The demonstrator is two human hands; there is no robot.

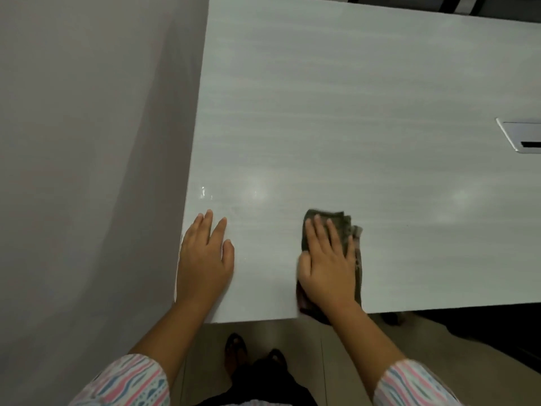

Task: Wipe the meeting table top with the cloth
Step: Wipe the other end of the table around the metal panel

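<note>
The pale glossy meeting table top [351, 112] fills most of the view. A dark grey-green folded cloth [349, 227] lies near its front edge. My right hand [325, 259] presses flat on the cloth with straight fingers; the cloth's near end hangs slightly over the edge. My left hand [205, 256] rests flat on the bare table by the front left corner, fingers straight and spread. A wet, shiny smear [205, 193] shows just beyond the left hand.
A grey wall [87, 142] runs along the table's left side. A silver cable hatch [521, 137] is set into the top at the right edge. Below the front edge are a tiled floor and my feet [251, 350]. Dark chair parts show at the far top right.
</note>
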